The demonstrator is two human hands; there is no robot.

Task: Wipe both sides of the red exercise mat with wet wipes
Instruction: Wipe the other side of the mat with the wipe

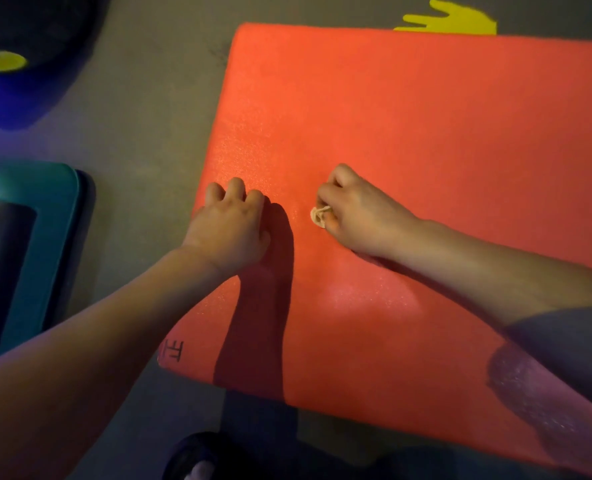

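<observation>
Mat (409, 133), red, lies flat on the floor (156, 133). The right hand (353, 209) grips a balled-up wipe (319, 216) against its top face. The left hand (232, 226) rests nearby on the mat, fingers bent, holding nothing. A sheen suggests this face is partly wiped, and the underside probably remains.

Camera, one: head-worn, wide-angle. Faces forward and steeply down over the wearer's own forearms. Close range. The red exercise mat (426, 133) on the floor (156, 133) fills most of the frame. Left hand (230, 230) and right hand (353, 213), gripping a wet wipe (319, 216), sit near centre.
</observation>
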